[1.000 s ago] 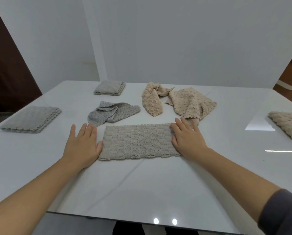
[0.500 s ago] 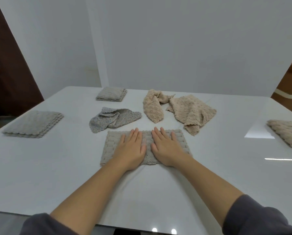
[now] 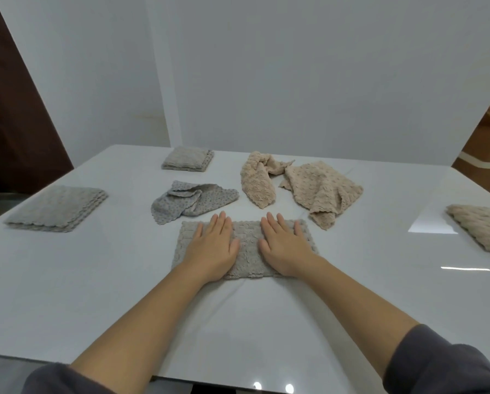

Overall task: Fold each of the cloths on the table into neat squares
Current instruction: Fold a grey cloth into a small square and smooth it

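We see the left hand and right hand flat, side by side, on the oblong taupe cloth at the front middle of the white surface. Neither grip clamps anything: fingers straight, pressing down. Behind lie a crumpled dotted cloth, a long beige cloth and a wider beige cloth. A folded square sits left; the cream cloth, cut off at the right edge, looks folded, perhaps.

We log a bare, plain indoor room: white walls, glossy white desk, dark brown panel beyond its left edge, taped cardboard box beyond its right.
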